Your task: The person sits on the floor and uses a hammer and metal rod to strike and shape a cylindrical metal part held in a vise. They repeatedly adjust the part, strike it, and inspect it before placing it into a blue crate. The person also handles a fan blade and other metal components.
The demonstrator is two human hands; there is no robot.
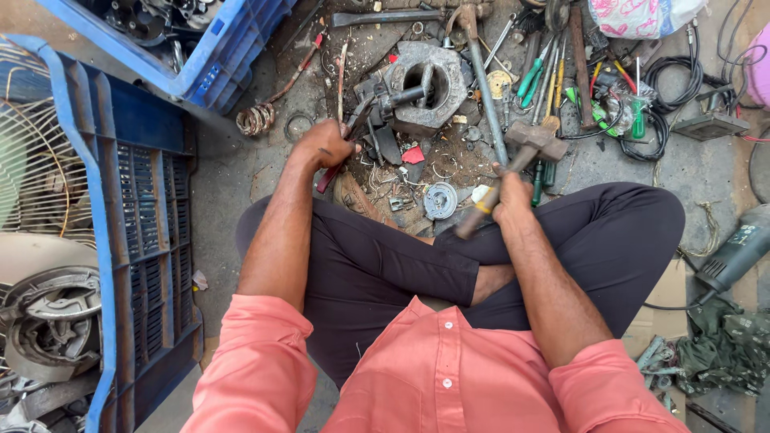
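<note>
I sit cross-legged on a dirty workshop floor. My left hand (324,146) grips red-handled pliers (346,138) whose jaws clamp a small metal part (388,98) resting against a heavy grey metal ring block (437,68). My right hand (513,196) holds the wooden handle of a hammer (531,143), its rusty head raised just right of the block. A small round metal disc (440,200) lies on the floor between my hands.
Blue plastic crates (136,184) stand at the left, holding metal parts and a fan grille. Screwdrivers (539,76), rods, cables (674,80) and scrap cover the floor ahead. An angle grinder (734,252) lies at the right near green rags.
</note>
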